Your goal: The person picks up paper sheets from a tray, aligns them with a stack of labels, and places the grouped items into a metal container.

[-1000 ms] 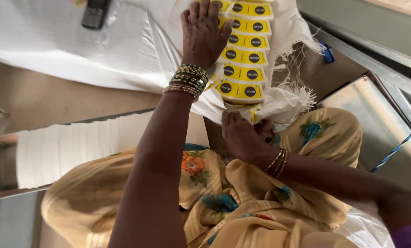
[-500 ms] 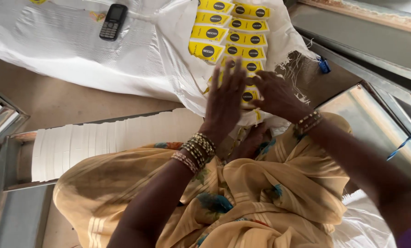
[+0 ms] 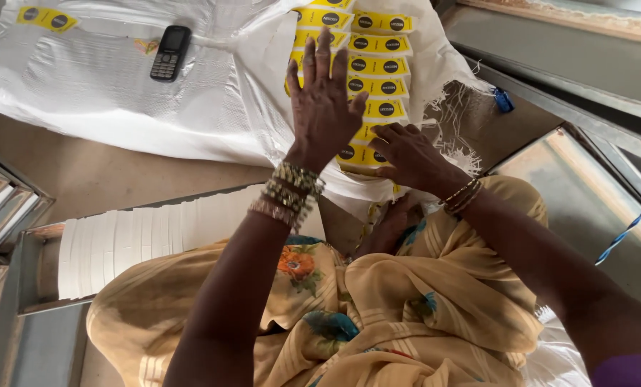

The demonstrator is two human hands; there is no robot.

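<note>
Nearest, yellow floral cloth (image 3: 378, 315) covers the lap and hides the legs; a bare foot (image 3: 392, 226) barely shows in its folds. To its left a row of white strips (image 3: 141, 240) sits in a metal tray (image 3: 26, 287), its end cut off. The left hand (image 3: 324, 100) lies flat, fingers spread, on the yellow labels (image 3: 378, 68), gripping nothing. The right hand (image 3: 410, 154) rests on the lowest labels, fingers curled; whether it pinches one cannot be told. The labels lie in rows on a white woven sack (image 3: 120, 93), the top rows cut off. A black phone (image 3: 170, 51) lies farther left on the sack. Beneath is a brown floor (image 3: 105, 175), with metal framing (image 3: 550, 43) behind.
</note>
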